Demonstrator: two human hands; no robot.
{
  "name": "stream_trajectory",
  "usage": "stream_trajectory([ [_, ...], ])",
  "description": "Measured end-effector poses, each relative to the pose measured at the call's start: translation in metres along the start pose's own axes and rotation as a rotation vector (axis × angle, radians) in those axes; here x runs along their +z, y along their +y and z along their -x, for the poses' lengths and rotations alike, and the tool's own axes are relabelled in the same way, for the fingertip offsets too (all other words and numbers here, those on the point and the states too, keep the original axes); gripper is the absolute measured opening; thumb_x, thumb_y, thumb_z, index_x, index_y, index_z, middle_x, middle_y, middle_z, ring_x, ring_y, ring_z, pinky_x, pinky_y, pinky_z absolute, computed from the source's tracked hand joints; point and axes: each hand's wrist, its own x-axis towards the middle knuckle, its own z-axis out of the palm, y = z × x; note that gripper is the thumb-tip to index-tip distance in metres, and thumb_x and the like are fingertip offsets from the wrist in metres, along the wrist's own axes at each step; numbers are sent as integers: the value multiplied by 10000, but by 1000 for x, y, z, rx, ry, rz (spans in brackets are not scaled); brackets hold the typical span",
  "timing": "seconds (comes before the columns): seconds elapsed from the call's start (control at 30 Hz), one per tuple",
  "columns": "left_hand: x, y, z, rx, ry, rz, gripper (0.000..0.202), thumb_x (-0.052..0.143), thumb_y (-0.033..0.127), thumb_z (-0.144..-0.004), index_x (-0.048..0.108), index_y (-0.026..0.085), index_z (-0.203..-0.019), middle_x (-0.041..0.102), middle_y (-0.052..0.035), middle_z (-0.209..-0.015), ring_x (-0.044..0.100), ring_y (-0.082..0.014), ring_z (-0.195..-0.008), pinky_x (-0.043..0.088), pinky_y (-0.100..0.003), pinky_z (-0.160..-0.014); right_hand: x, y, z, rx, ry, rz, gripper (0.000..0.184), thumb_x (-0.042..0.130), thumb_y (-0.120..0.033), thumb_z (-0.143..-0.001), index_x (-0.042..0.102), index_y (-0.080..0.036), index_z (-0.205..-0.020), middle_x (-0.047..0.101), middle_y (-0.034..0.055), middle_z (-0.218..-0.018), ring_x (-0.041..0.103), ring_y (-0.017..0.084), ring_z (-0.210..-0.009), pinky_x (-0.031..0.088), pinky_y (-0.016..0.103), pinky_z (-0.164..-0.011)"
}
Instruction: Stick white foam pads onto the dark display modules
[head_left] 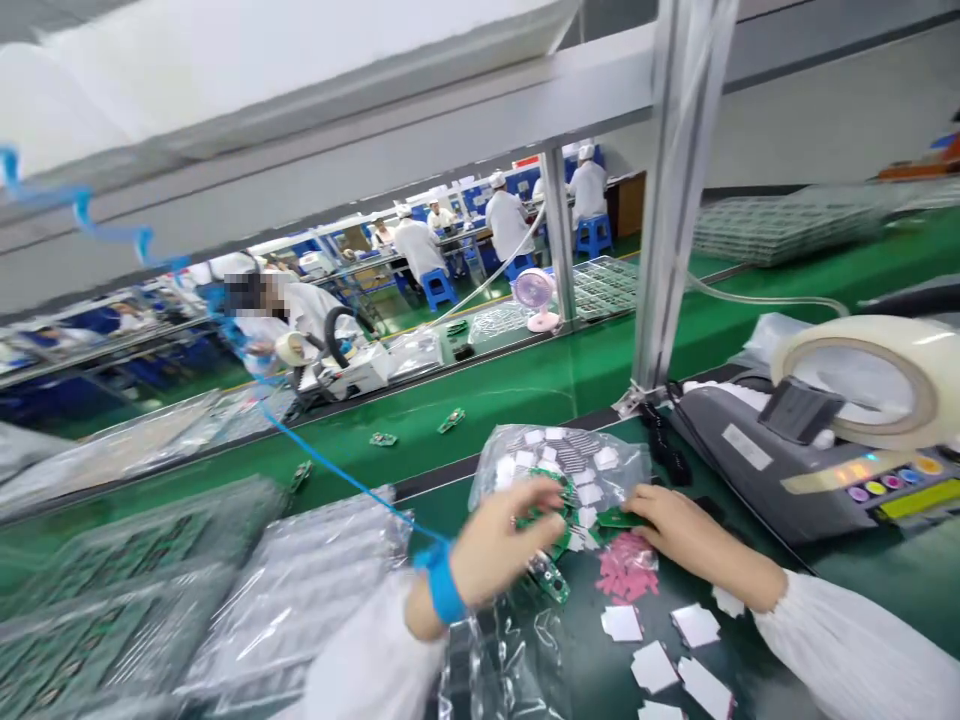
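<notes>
My left hand (506, 535), with a blue wrist strap (444, 582), hovers over a few green circuit boards (551, 578), thumb and fingers apart. Motion blurs it a little. Between the fingers of my right hand (667, 525) is the end of another green circuit board (616, 518). Behind both hands lies a clear plastic bag (634, 462) with white square pieces on it. Just below the right hand sits a heap of pink strips (628, 568). White cut pieces (651, 667) are scattered nearer to me.
Trays of boards (135, 580) and a clear tray stack (300, 590) stand at left. At right is a grey tape dispenser (757, 465) with a large tape roll (930, 370). A metal post (679, 200) rises behind. Loose boards (451, 420) lie on the green belt (510, 390); a co-worker (292, 310) is beyond it.
</notes>
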Motion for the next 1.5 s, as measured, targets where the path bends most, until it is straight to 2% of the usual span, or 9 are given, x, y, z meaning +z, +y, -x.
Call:
stream_trajectory([
  [0.1, 54, -3, 41, 12, -115, -71, 451, 627, 296, -708, 550, 193, -1140, 621, -76, -1136, 548, -217, -1045, 415, -358, -938, 7, 8, 0, -32, 20, -48, 261, 391, -135, -816, 644, -194, -841, 621, 57, -837, 610, 196, -792, 471, 320, -724],
  [0.2, 91, -21, 57, 30, -170, -198, 521, 608, 321, -730, 477, 209, -1222, 536, -83, -1225, 462, -240, -1117, 360, -367, -986, 14, 17, -2, -9, 40, -87, 279, 340, -166, -844, 607, -172, -927, 623, 75, -865, 608, 200, -823, 473, 319, -741],
  [0.4, 118, -45, 55, 28, -214, -245, 591, 643, 321, -695, 448, 200, -1240, 517, -86, -1200, 452, -252, -1074, 377, -348, -959, 21, 23, 0, 81, 63, -81, 246, 429, -246, -815, 542, -140, -1007, 605, 90, -859, 602, 216, -754, 477, 320, -664],
  [0.63, 126, -52, 50, 24, -181, -218, 427, 638, 304, -713, 554, 191, -1116, 542, -78, -1085, 483, -232, -1003, 393, -348, -919, 22, 20, 1, 146, 27, -70, 186, 579, -129, -730, 584, -158, -914, 592, 67, -890, 578, 205, -829, 455, 328, -736],
  [0.87, 134, -56, 42, -17, -111, -99, 340, 615, 168, -706, 588, 178, -1045, 535, -80, -1053, 476, -234, -1011, 382, -369, -915, 20, 26, -1, 224, 8, -147, 155, 572, -284, -842, 576, -141, -902, 583, 33, -957, 563, 162, -869, 465, 370, -784],
  [1.1, 101, -26, 51, -107, -15, 104, 248, 540, 154, -717, 562, 169, -964, 616, -54, -881, 548, -191, -818, 445, -353, -777, -5, 14, 13, 191, 21, -409, 176, 587, -311, -803, 559, -137, -802, 619, 21, -747, 615, 152, -715, 508, 301, -676],
  [1.27, 78, -3, 69, -117, 3, 343, 274, 572, 169, -679, 529, 166, -950, 607, -30, -832, 558, -142, -743, 471, -269, -691, -32, -44, 59, 54, 97, -530, 260, 551, -430, -808, 565, -195, -918, 628, 65, -968, 625, 164, -799, 526, 265, -681],
  [1.4, 73, 8, 84, -28, 9, 491, 270, 659, 234, -657, 563, 185, -905, 607, -7, -762, 549, -135, -689, 449, -254, -639, -36, -96, 90, -407, 387, -198, 144, 554, -302, -854, 606, -222, -962, 636, 52, -955, 603, 152, -870, 504, 270, -791],
  [1.5, 73, 10, 91, 20, 94, 450, 379, 728, 258, -606, 553, 207, -938, 603, 19, -692, 531, -119, -597, 421, -235, -555, -33, -113, 95, -488, 457, -58, 158, 493, -204, -884, 613, -177, -984, 647, 82, -918, 600, 160, -838, 516, 293, -763],
])
